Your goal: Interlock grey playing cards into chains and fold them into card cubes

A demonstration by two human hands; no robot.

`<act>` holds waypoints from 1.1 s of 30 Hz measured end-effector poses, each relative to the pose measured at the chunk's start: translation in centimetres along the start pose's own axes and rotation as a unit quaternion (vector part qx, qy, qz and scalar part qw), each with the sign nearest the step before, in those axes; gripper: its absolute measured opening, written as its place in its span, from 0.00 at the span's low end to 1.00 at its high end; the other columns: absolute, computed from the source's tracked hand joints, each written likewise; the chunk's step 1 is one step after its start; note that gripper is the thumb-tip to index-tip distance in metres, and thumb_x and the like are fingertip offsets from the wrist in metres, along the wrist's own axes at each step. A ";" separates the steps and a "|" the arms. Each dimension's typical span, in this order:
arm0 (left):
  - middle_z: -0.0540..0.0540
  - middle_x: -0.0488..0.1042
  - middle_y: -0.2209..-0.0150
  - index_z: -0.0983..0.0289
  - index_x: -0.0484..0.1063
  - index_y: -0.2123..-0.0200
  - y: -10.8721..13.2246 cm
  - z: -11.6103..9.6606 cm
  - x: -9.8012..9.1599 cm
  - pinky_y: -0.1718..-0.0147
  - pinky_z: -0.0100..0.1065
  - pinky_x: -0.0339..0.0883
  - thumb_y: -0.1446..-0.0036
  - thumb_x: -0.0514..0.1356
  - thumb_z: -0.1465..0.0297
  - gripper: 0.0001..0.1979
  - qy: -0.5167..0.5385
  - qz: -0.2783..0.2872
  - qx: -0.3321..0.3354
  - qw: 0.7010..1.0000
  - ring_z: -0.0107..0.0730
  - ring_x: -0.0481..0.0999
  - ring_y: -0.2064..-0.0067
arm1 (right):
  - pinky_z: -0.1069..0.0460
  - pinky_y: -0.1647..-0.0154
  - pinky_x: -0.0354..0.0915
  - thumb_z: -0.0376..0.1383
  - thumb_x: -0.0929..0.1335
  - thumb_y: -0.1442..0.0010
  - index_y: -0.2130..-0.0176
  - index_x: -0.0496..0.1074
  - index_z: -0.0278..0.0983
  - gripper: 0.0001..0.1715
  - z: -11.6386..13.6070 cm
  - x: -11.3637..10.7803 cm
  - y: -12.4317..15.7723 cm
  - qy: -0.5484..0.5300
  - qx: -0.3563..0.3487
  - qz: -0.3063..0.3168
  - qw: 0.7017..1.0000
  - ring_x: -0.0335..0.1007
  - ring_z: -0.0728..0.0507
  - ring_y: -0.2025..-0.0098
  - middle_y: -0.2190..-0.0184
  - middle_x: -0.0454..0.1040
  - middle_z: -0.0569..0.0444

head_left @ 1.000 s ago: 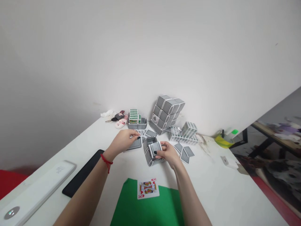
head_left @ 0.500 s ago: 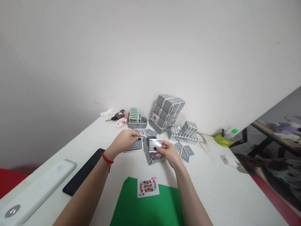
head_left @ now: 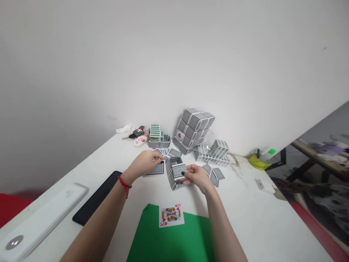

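Observation:
My right hand (head_left: 198,177) pinches a grey-backed playing card (head_left: 179,171) by its right side, thumb on top. The card lies tilted over a small box folded from playing cards (head_left: 171,178), covering part of its opening. Left of the box, my left hand (head_left: 145,162) has thumb and fingers pressed together. Whatever might be between those fingertips is too small to make out. Just under it are grey-backed cards (head_left: 158,169). Nearer to me, a king of hearts (head_left: 171,216) lies face up on a green sheet (head_left: 166,242).
Behind stands a leaning stack of folded card boxes (head_left: 195,127). Left of it is a card tray (head_left: 159,144) with small green-and-white boxes, then keys (head_left: 132,136). Right are a clear-wrapped pack (head_left: 212,156), loose cards (head_left: 214,176) and a white adapter (head_left: 265,186). A black phone (head_left: 96,199) lies left.
My right hand has lowered the card and tilted it down onto the folded box; more of the box's opening shows behind it. My left hand has barely moved.

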State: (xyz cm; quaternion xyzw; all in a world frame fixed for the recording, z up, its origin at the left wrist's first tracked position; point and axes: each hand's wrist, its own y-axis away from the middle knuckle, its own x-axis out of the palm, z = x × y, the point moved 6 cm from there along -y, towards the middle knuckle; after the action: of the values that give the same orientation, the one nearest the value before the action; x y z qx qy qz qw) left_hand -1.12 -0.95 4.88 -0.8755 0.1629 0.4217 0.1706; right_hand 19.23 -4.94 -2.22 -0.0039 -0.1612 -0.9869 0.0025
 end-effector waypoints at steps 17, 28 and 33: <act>0.51 0.78 0.61 0.57 0.77 0.63 0.2 -0.3 0.1 0.63 0.31 0.65 0.48 0.51 0.66 0.15 -0.003 0.023 -0.011 1.000 0.36 0.74 0.61 | 0.55 0.75 0.73 0.27 0.68 0.54 0.70 0.71 0.33 0.07 -0.2 -0.6 0.1 0.022 0.028 -0.003 0.999 0.77 0.43 0.72 0.77 0.77 0.52; 0.52 0.78 0.63 0.57 0.77 0.63 0.2 -0.2 0.2 0.65 0.31 0.65 0.49 0.52 0.65 0.15 -0.006 0.034 -0.017 0.999 0.36 0.74 0.63 | 0.56 0.78 0.71 0.31 0.71 0.58 0.69 0.69 0.34 0.12 0.3 -1.2 0.1 0.010 -0.015 -0.014 1.000 0.75 0.45 0.74 0.79 0.74 0.56; 0.52 0.78 0.64 0.57 0.77 0.63 0.2 -0.3 0.1 0.67 0.31 0.65 0.48 0.52 0.65 0.14 -0.007 0.036 -0.017 0.999 0.36 0.75 0.64 | 0.55 0.78 0.71 0.36 0.70 0.57 0.61 0.72 0.35 0.20 1.1 -1.3 0.1 -0.024 -0.066 -0.039 0.997 0.67 0.51 0.77 0.77 0.71 0.59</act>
State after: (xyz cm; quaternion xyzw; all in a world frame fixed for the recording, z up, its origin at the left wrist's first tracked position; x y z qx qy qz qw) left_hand -0.92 -1.33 4.97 -0.8691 0.1855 0.4362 0.1415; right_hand 20.53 -4.66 -1.20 -0.0216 -0.0954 -0.9944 -0.0400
